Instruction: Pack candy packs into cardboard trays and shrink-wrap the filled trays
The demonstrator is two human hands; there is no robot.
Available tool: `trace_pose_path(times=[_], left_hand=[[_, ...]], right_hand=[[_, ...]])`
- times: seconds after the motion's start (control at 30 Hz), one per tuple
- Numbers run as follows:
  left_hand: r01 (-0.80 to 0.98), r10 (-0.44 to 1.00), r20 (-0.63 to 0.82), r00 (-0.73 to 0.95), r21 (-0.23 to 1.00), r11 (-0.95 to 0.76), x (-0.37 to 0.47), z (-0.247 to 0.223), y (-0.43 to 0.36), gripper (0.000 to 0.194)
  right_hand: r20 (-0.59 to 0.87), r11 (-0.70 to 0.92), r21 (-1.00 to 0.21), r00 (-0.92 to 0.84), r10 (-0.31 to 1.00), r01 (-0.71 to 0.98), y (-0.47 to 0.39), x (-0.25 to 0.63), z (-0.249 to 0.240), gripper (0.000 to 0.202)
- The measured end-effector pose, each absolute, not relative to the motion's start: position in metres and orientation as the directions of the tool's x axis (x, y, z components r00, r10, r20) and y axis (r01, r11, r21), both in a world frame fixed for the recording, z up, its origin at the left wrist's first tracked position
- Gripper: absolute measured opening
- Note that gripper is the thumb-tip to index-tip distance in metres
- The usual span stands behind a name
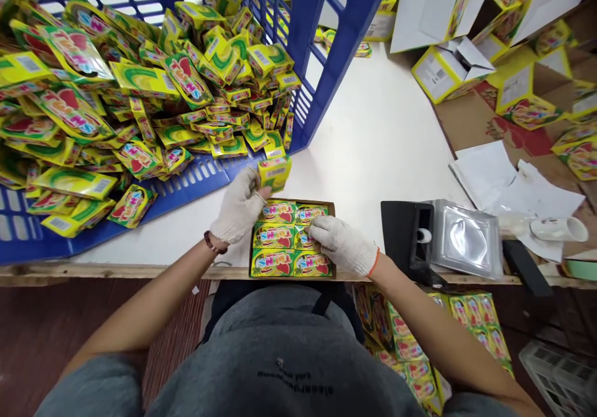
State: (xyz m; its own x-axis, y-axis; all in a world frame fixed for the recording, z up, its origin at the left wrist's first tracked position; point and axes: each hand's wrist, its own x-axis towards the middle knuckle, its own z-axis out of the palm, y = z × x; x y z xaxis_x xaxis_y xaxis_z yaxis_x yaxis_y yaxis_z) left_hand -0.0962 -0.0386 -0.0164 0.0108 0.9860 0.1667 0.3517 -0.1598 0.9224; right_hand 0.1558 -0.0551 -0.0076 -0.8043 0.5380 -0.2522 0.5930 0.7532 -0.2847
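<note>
My left hand (240,205), in a white knit glove, is closed around a small yellow-green carton (274,173), held tilted just above the far-left corner of an open display box (333,210). Inside that box several cartons (273,262) lie in two columns, their "Twins" and watermelon print facing up. My right hand (345,246), gloved too, reaches over the box's right side. Its fingers are curled together on a carton (302,239) in the right column. The palm side of this hand is hidden.
A blue slatted crate (321,87) heaped with loose cartons (189,81) leans at the left. Right of the box stand a black device (405,236) and a clear plastic case (469,236). Empty folded boxes (438,71) pile up at back right; packed cartons (410,342) sit below the table edge.
</note>
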Motion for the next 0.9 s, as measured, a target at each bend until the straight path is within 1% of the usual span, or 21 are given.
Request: trace_pose_path(times=[0.07,0.13,0.17,0.23,0.27,0.3,0.37,0.43,0.5,0.57,0.6,0.67,0.73,0.77,0.8,0.83,0.9], left_hand=[[0.278,0.987,0.149,0.06,0.947,-0.159,-0.084,-0.018,-0.055,0.03],[0.254,0.982,0.177,0.065,0.949,-0.187,-0.076,-0.021,-0.065,0.022],[0.267,0.975,0.212,0.062,0.938,-0.221,-0.073,-0.022,-0.068,0.019],[0.334,0.949,0.305,0.076,0.889,-0.312,-0.071,-0.023,-0.071,0.018],[0.379,0.931,0.351,0.101,0.852,-0.362,-0.072,-0.023,-0.072,0.02],[0.419,0.909,0.395,0.136,0.808,-0.414,-0.073,-0.022,-0.073,0.022],[0.45,0.857,0.467,0.215,0.732,-0.512,-0.074,-0.02,-0.074,0.027],[0.418,0.812,0.504,0.294,0.697,-0.583,-0.072,-0.019,-0.075,0.029],[0.345,0.795,0.492,0.354,0.722,-0.6,-0.065,-0.019,-0.073,0.026],[0.288,0.846,0.418,0.332,0.809,-0.512,-0.057,-0.019,-0.068,0.023],[0.263,0.893,0.352,0.28,0.867,-0.424,-0.053,-0.019,-0.065,0.024],[0.183,0.972,0.153,0.18,0.965,-0.186,-0.049,-0.017,-0.059,0.03],[0.113,0.982,-0.046,0.185,0.993,0.025,-0.048,-0.013,-0.053,0.038],[0.123,0.971,-0.102,0.217,0.989,0.077,-0.049,-0.011,-0.051,0.04],[0.174,0.961,-0.126,0.245,0.981,0.085,-0.049,-0.009,-0.049,0.039],[0.257,0.958,-0.125,0.26,0.965,0.056,-0.048,-0.008,-0.046,0.037],[0.477,0.949,-0.093,0.301,0.876,-0.066,-0.044,-0.007,-0.042,0.031]], right_hand=[[-0.22,0.721,-0.309,-0.784,0.58,0.62,-0.058,0.159,-0.017,0.027],[-0.218,0.687,-0.343,-0.766,0.605,0.64,-0.059,0.159,-0.022,0.028],[-0.226,0.67,-0.383,-0.768,0.6,0.636,-0.059,0.159,-0.022,0.028],[-0.22,0.597,-0.519,-0.771,0.598,0.612,-0.056,0.16,-0.021,0.027],[-0.199,0.52,-0.602,-0.745,0.637,0.606,-0.054,0.16,-0.019,0.025],[-0.178,0.412,-0.687,-0.689,0.703,0.599,-0.051,0.161,-0.017,0.022],[-0.189,0.137,-0.836,-0.513,0.837,0.531,-0.046,0.161,-0.011,0.021],[-0.247,-0.093,-0.924,-0.392,0.886,0.37,-0.041,0.16,-0.003,0.033],[-0.269,-0.187,-0.956,-0.417,0.868,0.227,-0.034,0.156,0.006,0.05],[-0.283,-0.213,-0.957,-0.473,0.834,0.196,-0.027,0.152,0.016,0.066],[-0.3,-0.225,-0.952,-0.482,0.823,0.209,-0.024,0.15,0.02,0.068],[-0.324,-0.25,-0.943,-0.44,0.837,0.219,-0.02,0.149,0.024,0.059],[-0.303,-0.248,-0.95,-0.357,0.884,0.192,-0.021,0.151,0.021,0.051],[-0.28,-0.228,-0.955,-0.329,0.902,0.188,-0.023,0.153,0.017,0.05],[-0.251,-0.193,-0.959,-0.315,0.915,0.206,-0.025,0.156,0.013,0.049],[-0.215,-0.139,-0.958,-0.308,0.927,0.25,-0.028,0.159,0.007,0.048],[-0.11,0.028,-0.912,-0.31,0.944,0.41,-0.033,0.166,-0.002,0.047]])
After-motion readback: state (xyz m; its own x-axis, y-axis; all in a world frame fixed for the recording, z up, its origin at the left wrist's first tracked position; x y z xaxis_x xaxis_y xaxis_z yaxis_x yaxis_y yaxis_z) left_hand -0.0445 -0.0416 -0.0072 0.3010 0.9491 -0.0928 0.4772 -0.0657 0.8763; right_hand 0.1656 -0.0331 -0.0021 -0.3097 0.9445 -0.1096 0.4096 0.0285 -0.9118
